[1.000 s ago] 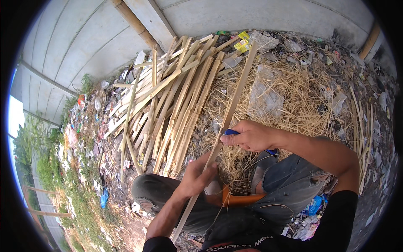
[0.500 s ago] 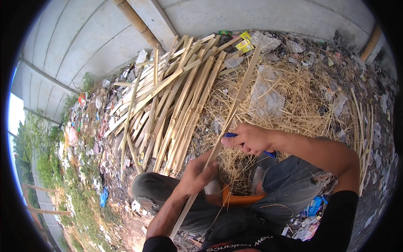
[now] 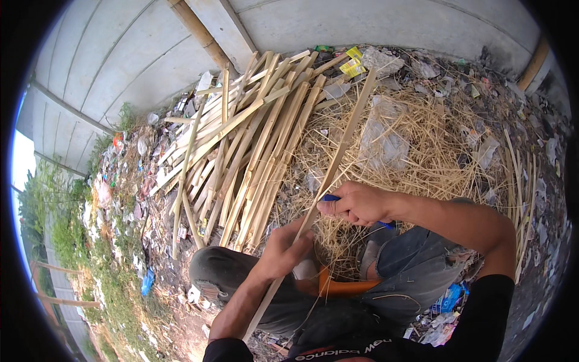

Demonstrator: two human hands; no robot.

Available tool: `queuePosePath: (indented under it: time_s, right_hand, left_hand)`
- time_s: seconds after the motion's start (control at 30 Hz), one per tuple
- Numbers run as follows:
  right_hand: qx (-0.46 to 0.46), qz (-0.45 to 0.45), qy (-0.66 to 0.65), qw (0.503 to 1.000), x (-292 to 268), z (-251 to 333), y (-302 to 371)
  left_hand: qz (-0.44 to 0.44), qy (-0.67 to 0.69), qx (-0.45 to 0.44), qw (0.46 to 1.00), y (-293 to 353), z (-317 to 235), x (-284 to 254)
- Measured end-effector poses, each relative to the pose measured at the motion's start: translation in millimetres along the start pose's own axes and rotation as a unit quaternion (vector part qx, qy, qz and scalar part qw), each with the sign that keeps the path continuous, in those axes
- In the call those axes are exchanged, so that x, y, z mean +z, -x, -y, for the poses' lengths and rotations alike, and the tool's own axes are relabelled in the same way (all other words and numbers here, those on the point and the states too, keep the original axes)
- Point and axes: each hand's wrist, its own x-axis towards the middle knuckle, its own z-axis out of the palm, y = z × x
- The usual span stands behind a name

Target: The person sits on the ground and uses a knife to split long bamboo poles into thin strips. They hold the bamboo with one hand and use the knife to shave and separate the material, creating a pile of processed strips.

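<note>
Bamboo strip (image 3: pixel 348 133) held aslant across a seated person's lap, between two bare hands.
Its lower end lies over the dark trousers (image 3: pixel 228 268), beside the left forearm, and its upper end reaches out above a bed of straw-like shavings (image 3: pixel 434 160). The left hand (image 3: pixel 284 247) is wrapped around the strip, thumb and fingers closed on it. Just above, the right hand (image 3: pixel 360 204) is curled tightly around a blue tool (image 3: pixel 330 197), with its thumb right by the strip; the tool's working edge cannot be made out. Between the legs sits a curved orange object (image 3: pixel 347 288). Beyond the left knee, a heap of similar strips (image 3: pixel 256 151) lies near a pale panelled wall (image 3: pixel 374 24).
</note>
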Motion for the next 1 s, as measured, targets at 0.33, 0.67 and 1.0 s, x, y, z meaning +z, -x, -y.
queuePosePath:
  time_s: [0.33,0.67,1.0]
  right_hand:
    - [-0.092,-0.092,0.225,0.966,11,2,4]
    - [-0.124,-0.167,0.186,0.96,-4,5,4]
    - [-0.125,-0.252,-0.203,0.938,36,7,-14]
  left_hand:
    - [0.001,-0.018,0.003,1.0,0,5,-1]
    - [0.016,0.052,-0.043,0.998,6,-9,-6]
    - [-0.141,-0.075,0.107,0.981,-6,5,12]
